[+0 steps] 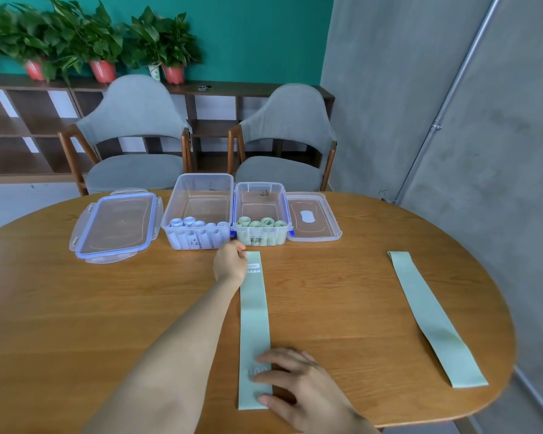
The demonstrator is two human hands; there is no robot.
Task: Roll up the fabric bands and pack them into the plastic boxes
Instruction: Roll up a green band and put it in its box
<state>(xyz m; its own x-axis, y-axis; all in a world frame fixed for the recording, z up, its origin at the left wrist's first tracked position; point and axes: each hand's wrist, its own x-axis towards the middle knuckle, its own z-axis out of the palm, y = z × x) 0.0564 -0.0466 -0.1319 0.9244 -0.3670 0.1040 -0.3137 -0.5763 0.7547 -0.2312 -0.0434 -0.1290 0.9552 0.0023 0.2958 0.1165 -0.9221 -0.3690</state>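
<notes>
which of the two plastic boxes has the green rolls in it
The smaller box, the right one of the pair, with blue clips, holds the green rolls. The bigger box beside it holds pale blue rolls.

A pale green band (254, 321) lay flat and straight on the worktop (76, 308), running away from the person, a small white label near its far end. A second green band (433, 314) lay flat well to its right, angled. Beyond them stood two clear boxes side by side: the larger box (198, 211) held a row of pale blue rolls (195, 223) along its near wall, and the smaller box (261, 211) held green rolls (261, 223) likewise.
</notes>
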